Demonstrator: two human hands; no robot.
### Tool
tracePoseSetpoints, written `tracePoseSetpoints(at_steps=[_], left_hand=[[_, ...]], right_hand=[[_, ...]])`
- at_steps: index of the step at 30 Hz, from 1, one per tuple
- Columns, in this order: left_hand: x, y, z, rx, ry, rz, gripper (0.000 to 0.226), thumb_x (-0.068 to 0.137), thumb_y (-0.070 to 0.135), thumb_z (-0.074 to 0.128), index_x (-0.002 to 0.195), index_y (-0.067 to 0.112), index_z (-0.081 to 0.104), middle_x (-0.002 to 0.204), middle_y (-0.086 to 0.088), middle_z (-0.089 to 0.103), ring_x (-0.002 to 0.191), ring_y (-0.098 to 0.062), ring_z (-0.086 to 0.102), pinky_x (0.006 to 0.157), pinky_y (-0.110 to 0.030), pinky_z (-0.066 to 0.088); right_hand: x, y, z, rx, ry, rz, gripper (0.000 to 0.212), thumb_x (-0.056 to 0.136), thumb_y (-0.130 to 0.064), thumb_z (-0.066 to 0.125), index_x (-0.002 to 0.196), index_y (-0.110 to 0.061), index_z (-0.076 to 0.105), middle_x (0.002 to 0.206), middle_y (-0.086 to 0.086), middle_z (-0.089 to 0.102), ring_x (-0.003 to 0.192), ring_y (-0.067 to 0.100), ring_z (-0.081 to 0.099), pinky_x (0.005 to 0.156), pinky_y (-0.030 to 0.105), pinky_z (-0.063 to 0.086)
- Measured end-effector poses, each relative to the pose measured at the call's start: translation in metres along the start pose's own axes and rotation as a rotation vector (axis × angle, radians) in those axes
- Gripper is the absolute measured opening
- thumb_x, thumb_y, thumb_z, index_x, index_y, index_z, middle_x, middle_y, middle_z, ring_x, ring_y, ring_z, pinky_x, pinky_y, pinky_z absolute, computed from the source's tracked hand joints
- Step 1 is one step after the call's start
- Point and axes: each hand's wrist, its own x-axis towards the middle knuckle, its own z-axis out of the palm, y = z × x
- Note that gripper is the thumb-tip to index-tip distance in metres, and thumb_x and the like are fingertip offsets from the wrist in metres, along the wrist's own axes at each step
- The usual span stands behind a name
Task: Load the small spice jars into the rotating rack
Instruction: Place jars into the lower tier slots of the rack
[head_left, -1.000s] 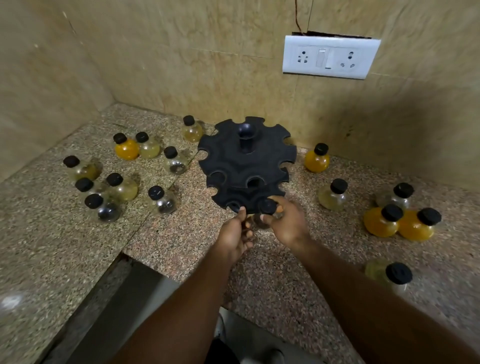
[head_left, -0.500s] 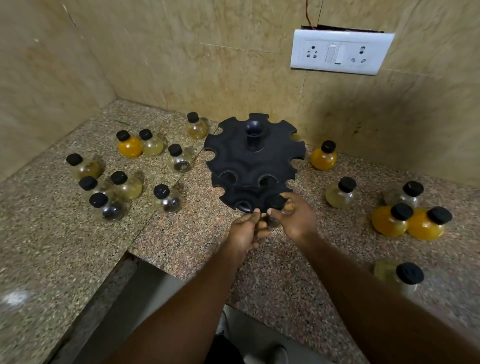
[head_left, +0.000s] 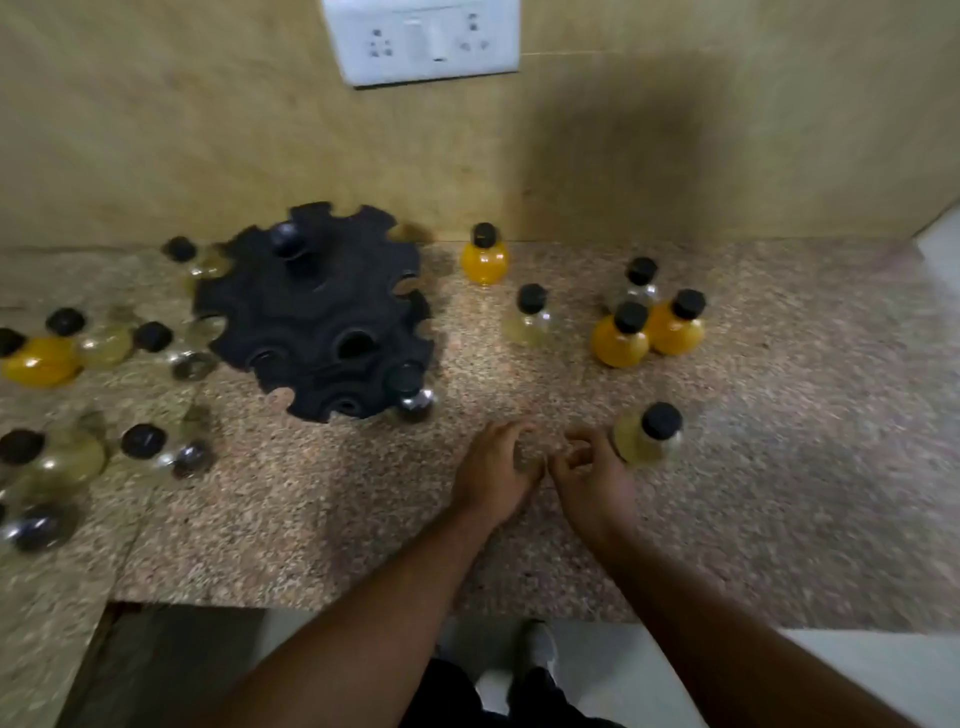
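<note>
The black rotating rack (head_left: 311, 312) stands on the granite counter at centre left. One jar with dark contents (head_left: 410, 392) hangs in a slot on its lower right rim. My left hand (head_left: 493, 470) and my right hand (head_left: 592, 480) hover side by side over the counter, right of the rack, fingers loosely curled and holding nothing. A pale yellow jar with a black cap (head_left: 649, 434) stands just right of my right hand, apart from the fingers. Several more jars stand on both sides of the rack.
Two orange jars (head_left: 649, 332) and a clear jar (head_left: 640, 283) cluster at the right; another orange jar (head_left: 484, 254) and a pale jar (head_left: 529, 317) stand nearer the wall. Several jars (head_left: 104, 343) lie left of the rack. A white socket plate (head_left: 423, 39) is on the wall. The counter edge (head_left: 363, 605) runs below my wrists.
Both hands have left the rack's front rim and moved right, toward the pale yellow jar. The dark jar stays hanging in the rack. The camera has swung right and down.
</note>
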Motion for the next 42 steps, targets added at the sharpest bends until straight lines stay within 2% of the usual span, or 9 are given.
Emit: tracePoseSetpoints(at_steps=[5, 9, 13, 20, 22, 25, 31, 35, 42], left_hand=[[0.010, 0.048, 0.037, 0.310, -0.231, 0.159, 0.080, 0.089, 0.051, 0.062, 0.154, 0.017, 0.030, 0.161, -0.010, 0.025, 0.149, -0.032, 0.022, 0.120, -0.044, 0.026], [0.015, 0.064, 0.045, 0.564, -0.415, 0.071, 0.109, 0.080, 0.066, 0.069, 0.159, 0.025, 0.006, 0.167, -0.010, -0.003, 0.152, -0.040, -0.002, 0.117, -0.058, 0.020], [0.015, 0.068, 0.041, 0.581, -0.429, 0.052, 0.112, 0.077, 0.070, 0.067, 0.159, 0.029, 0.002, 0.168, -0.009, -0.006, 0.153, -0.040, -0.006, 0.117, -0.058, 0.018], [0.017, 0.060, 0.042, 0.537, -0.363, 0.099, 0.104, 0.076, 0.065, 0.070, 0.158, 0.029, 0.018, 0.167, -0.008, 0.009, 0.152, -0.038, 0.007, 0.117, -0.058, 0.027], [0.025, 0.057, 0.038, 0.376, -0.279, 0.107, 0.079, 0.081, 0.047, 0.072, 0.150, 0.027, 0.039, 0.159, -0.006, 0.033, 0.143, -0.033, 0.031, 0.111, -0.050, 0.039], [0.037, 0.058, 0.019, -0.280, -0.100, -0.173, 0.050, 0.089, 0.019, 0.067, 0.137, 0.027, 0.056, 0.134, -0.001, 0.061, 0.117, -0.022, 0.061, 0.095, -0.035, 0.053], [0.064, 0.039, -0.040, -1.307, 0.226, -0.663, 0.029, 0.098, 0.039, 0.054, 0.115, 0.020, 0.069, 0.090, 0.001, 0.071, 0.068, -0.014, 0.061, 0.055, -0.026, 0.044], [0.067, 0.023, -0.062, -1.581, 0.286, -0.754, 0.031, 0.095, 0.047, 0.058, 0.107, 0.022, 0.071, 0.082, 0.002, 0.068, 0.066, -0.016, 0.056, 0.062, -0.032, 0.041], [0.054, 0.011, -0.071, -1.865, 0.490, -0.841, 0.036, 0.098, 0.047, 0.056, 0.088, 0.013, 0.062, 0.055, 0.004, 0.060, 0.038, -0.011, 0.048, 0.050, -0.026, 0.041]], right_hand=[[-0.015, 0.038, -0.036, 0.039, 0.214, 0.083, 0.024, 0.087, -0.036, 0.071, 0.101, -0.035, 0.051, 0.084, -0.013, 0.060, 0.080, 0.015, 0.063, 0.067, 0.033, 0.046], [-0.004, 0.051, -0.059, 0.049, 0.341, 0.048, 0.057, 0.085, -0.036, 0.076, 0.132, -0.023, 0.047, 0.126, 0.003, 0.054, 0.114, 0.024, 0.056, 0.090, 0.039, 0.049], [0.022, 0.047, -0.075, 0.064, 0.242, 0.030, 0.074, 0.084, -0.039, 0.077, 0.147, -0.026, 0.040, 0.146, 0.005, 0.046, 0.133, 0.024, 0.046, 0.099, 0.037, 0.041], [0.039, 0.042, -0.079, 0.081, 0.238, -0.054, 0.051, 0.084, -0.033, 0.079, 0.131, -0.032, 0.059, 0.126, -0.003, 0.060, 0.115, 0.017, 0.055, 0.088, 0.029, 0.040], [0.042, 0.038, -0.077, 0.063, 0.265, -0.055, 0.051, 0.083, -0.035, 0.079, 0.129, -0.032, 0.060, 0.125, -0.002, 0.061, 0.113, 0.017, 0.056, 0.086, 0.030, 0.040], [0.048, 0.027, -0.069, 0.050, 0.272, -0.092, 0.050, 0.082, -0.040, 0.080, 0.127, -0.032, 0.061, 0.124, -0.003, 0.061, 0.110, 0.015, 0.057, 0.086, 0.031, 0.042], [0.064, -0.019, -0.032, 0.019, 0.157, -0.242, 0.048, 0.083, -0.047, 0.077, 0.125, -0.029, 0.062, 0.120, -0.006, 0.063, 0.107, 0.014, 0.058, 0.082, 0.031, 0.043], [0.072, -0.052, -0.008, -0.054, 0.099, -0.303, 0.053, 0.082, -0.051, 0.075, 0.128, -0.027, 0.061, 0.121, -0.006, 0.064, 0.107, 0.015, 0.060, 0.080, 0.031, 0.045], [0.075, -0.096, 0.025, -0.176, -0.121, -0.463, 0.050, 0.081, -0.041, 0.080, 0.124, -0.023, 0.064, 0.116, -0.005, 0.065, 0.103, 0.013, 0.059, 0.080, 0.031, 0.046]])
